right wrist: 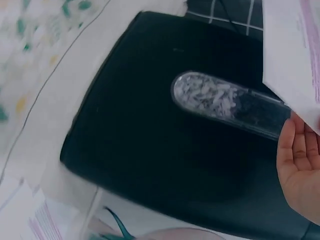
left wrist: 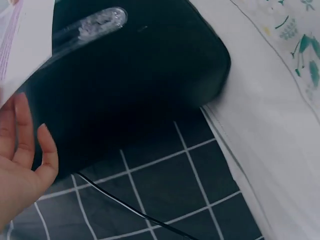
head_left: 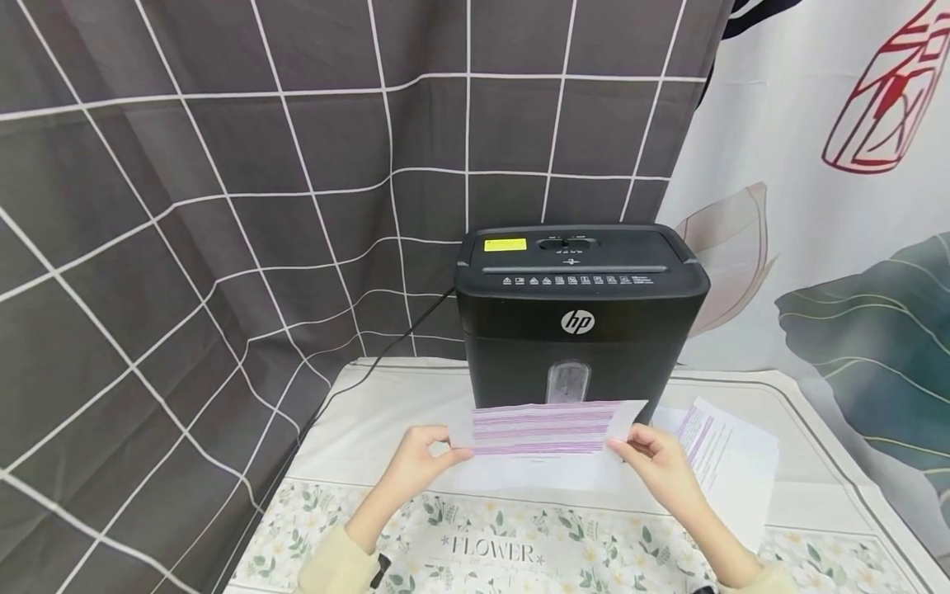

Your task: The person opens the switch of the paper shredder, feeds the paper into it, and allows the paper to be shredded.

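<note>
A sheet of paper [head_left: 545,429] with purple highlighted lines is held up in front of a black paper shredder [head_left: 512,330]. My left hand [head_left: 425,455] pinches its left edge, and my right hand [head_left: 656,458] pinches the right edge. In the left wrist view the left hand [left wrist: 22,155] stands beside the shredder's front, with the paper [left wrist: 35,40] above its fingers. From the right wrist the right hand [right wrist: 302,170] shows at the paper's corner [right wrist: 285,65]. Shredded bits lie behind the shredder's clear window [right wrist: 205,95]. The feed slot [head_left: 575,269] runs across its top.
More printed sheets [head_left: 731,462] lie on the table to the right of the shredder. A black cord [head_left: 386,355] runs from the shredder's left side over the table edge. A flowered cloth [head_left: 490,549] covers the table front; a gridded dark curtain [head_left: 312,140] hangs behind.
</note>
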`<state>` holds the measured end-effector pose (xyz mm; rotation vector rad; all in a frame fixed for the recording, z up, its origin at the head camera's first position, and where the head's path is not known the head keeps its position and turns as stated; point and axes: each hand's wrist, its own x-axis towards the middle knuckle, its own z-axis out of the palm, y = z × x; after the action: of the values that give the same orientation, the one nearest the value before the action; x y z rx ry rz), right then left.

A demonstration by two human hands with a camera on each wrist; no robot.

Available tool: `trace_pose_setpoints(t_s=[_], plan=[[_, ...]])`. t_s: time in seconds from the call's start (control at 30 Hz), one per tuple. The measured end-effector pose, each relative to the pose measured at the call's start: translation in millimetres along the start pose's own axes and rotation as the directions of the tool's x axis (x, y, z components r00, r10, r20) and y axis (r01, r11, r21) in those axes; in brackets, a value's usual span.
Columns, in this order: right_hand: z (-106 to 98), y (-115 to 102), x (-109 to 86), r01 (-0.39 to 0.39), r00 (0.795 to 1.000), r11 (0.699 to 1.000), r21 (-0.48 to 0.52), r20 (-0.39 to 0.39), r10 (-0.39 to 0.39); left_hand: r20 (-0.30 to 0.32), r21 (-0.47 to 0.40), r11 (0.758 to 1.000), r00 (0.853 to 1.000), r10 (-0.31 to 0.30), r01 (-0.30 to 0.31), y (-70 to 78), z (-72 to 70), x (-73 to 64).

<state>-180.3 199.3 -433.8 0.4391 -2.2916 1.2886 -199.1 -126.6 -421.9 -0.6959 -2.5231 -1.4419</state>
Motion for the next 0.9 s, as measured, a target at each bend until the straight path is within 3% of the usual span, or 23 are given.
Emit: trace_pose_setpoints(t_s=[0.13,0.2,0.4,0.67,0.9], plan=[[-6.9,-2.4,-2.0,0.125,0.990,0.972,-0.200,-0.046,-0.137,0.039,-0.002,1.000,0.999,-0.026,0.026,10.7,3.1,3.2],[-11.2,-3.6,-0.9,0.133,0.989,0.965,-0.224,-0.033,-0.144,0.034,0.014,0.999,0.999,-0.031,0.030,14.0,3.4,4.4],[-28.5,-7.9,4.8,0.053,0.999,0.983,-0.178,0.011,-0.052,0.022,0.049,0.999,1.000,0.012,-0.013,21.7,-4.8,8.6],[-42.4,-15.1,14.3,0.129,0.991,0.987,-0.097,0.056,-0.124,0.058,0.083,0.996,0.998,0.030,-0.035,31.9,-19.9,13.8],[-53.0,-27.9,14.9,0.085,0.992,0.995,-0.056,0.103,-0.079,0.093,0.040,0.998,0.995,0.045,-0.049,44.2,-30.7,13.2]])
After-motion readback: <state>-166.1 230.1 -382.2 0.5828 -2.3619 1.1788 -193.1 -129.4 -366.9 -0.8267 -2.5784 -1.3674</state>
